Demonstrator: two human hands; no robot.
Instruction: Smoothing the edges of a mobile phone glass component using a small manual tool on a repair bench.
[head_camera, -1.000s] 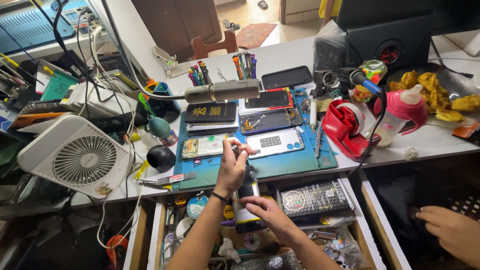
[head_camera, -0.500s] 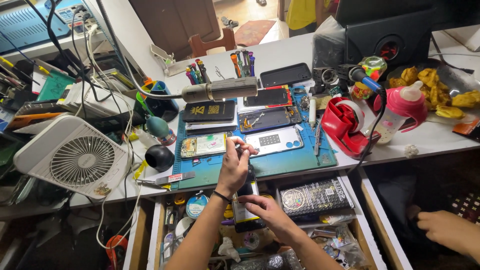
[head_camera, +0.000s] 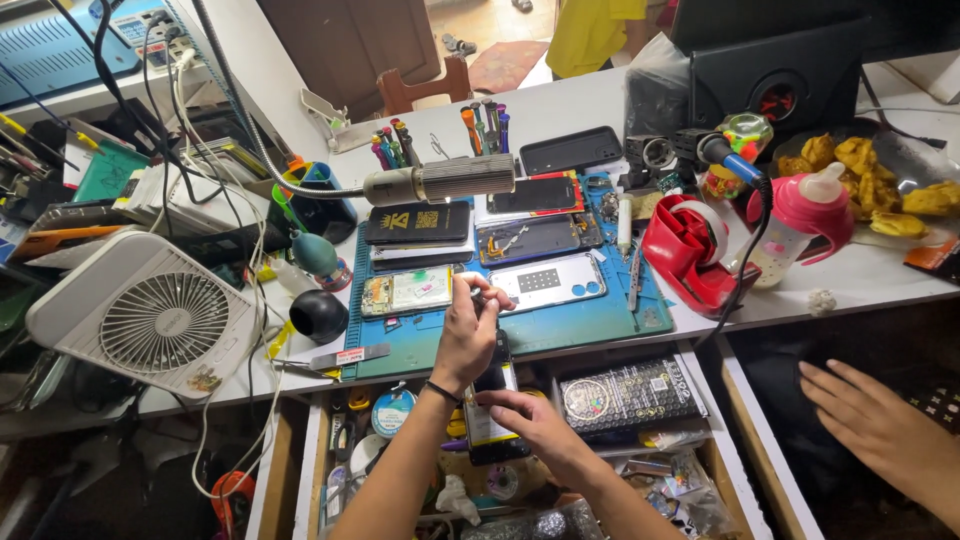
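Left hand (head_camera: 470, 335): fingers pinched small tool (head_camera: 478, 293) over teal work mat (head_camera: 560, 325).
Right hand (head_camera: 535, 425): closed on opened phone (head_camera: 488, 405), above open drawer (head_camera: 720, 440).
Co-worker's hand (head_camera: 880, 425): spread flat, far right.

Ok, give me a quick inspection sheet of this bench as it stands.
Surface: green mat on a white table, crowded.
Job's things: dark phone over the open drawer.
Clutter: opened phones, white fan, red tape dispenser, pink bottle.
Hands: left hand pinches a small tool; right hand holds the phone.
Cables: tangle at left.
Surroundings: another person's hand at right.
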